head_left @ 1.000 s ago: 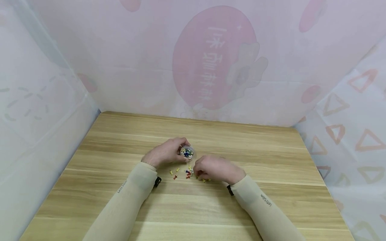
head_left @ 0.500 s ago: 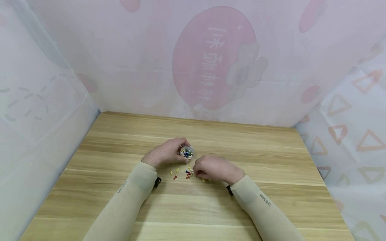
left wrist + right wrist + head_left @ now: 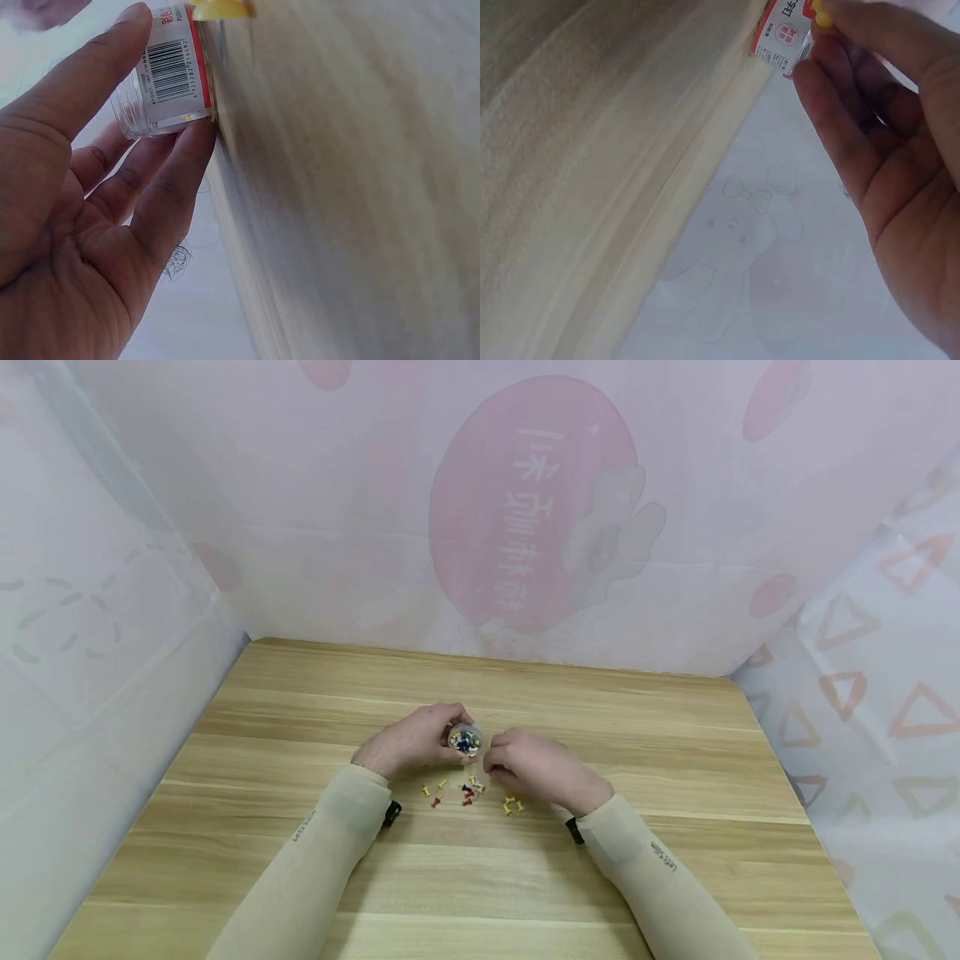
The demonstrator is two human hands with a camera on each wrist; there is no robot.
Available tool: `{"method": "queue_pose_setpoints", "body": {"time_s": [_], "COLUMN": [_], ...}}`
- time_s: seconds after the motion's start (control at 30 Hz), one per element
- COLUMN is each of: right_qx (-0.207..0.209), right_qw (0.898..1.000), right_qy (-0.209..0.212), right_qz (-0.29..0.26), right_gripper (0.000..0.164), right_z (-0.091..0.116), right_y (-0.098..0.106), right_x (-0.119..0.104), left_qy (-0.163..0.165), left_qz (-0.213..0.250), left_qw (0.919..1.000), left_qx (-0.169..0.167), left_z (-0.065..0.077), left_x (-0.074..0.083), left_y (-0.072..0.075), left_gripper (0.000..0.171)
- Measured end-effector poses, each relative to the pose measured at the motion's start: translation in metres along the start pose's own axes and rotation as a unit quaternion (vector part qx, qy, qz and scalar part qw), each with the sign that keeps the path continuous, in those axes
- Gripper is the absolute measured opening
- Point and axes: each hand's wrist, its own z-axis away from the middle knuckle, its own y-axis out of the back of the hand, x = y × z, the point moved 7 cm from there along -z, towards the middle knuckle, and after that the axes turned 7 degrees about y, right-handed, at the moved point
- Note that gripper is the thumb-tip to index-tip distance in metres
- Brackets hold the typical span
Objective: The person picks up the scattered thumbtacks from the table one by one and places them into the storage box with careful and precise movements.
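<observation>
My left hand [image 3: 411, 741] grips a small clear plastic jar [image 3: 171, 71] with a white and red barcode label, thumb on one side and fingers on the other. The open-topped jar, low at the tabletop, contains push pins [image 3: 465, 742] of mixed colours. Just to its right, my right hand [image 3: 546, 768] pinches a yellow push pin [image 3: 823, 16] between thumb and fingers, close to the jar's label in the right wrist view. Loose pins lie in front of the jar: a red pin [image 3: 436, 802], a blue pin [image 3: 467, 787], and several yellow pins [image 3: 509, 806] further right.
The wooden table [image 3: 645, 877] extends around both hands. A pale printed cloth wall [image 3: 360, 585] stands behind it, with patterned side walls at left and right. A yellow push pin [image 3: 221, 9] stands close to the left wrist camera.
My right hand has lifted slightly from the loose pins and shifted up toward the jar, uncovering several yellow pins and a pale one. The left hand and jar have stayed still.
</observation>
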Motion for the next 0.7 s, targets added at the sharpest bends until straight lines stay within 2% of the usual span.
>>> {"method": "queue_pose_setpoints", "body": {"time_s": [0.13,0.3,0.5,0.7], "right_qx": [0.025,0.044,0.075,0.099], "right_qw": [0.999,0.997,0.992,0.988], "right_qy": [-0.023,-0.063,-0.101,-0.113], "right_qz": [0.016,0.011,-0.018,-0.043], "right_gripper": [0.011,0.012,0.013,0.013], "right_z": [-0.003,-0.007,-0.013,-0.023], "right_y": [0.005,0.008,0.010,0.010], "right_x": [0.003,0.009,0.016,0.023], "left_qy": [0.000,-0.001,0.001,0.006], "left_qz": [-0.002,0.001,-0.003,-0.006], "left_qw": [1.0000,1.0000,1.0000,0.9999], "left_qx": [-0.001,-0.003,-0.003,-0.005], "left_z": [0.000,0.000,0.000,0.000], "left_x": [0.001,0.001,0.000,0.000], "left_y": [0.000,0.000,-0.001,-0.001], "left_gripper": [0.043,0.042,0.043,0.043]}}
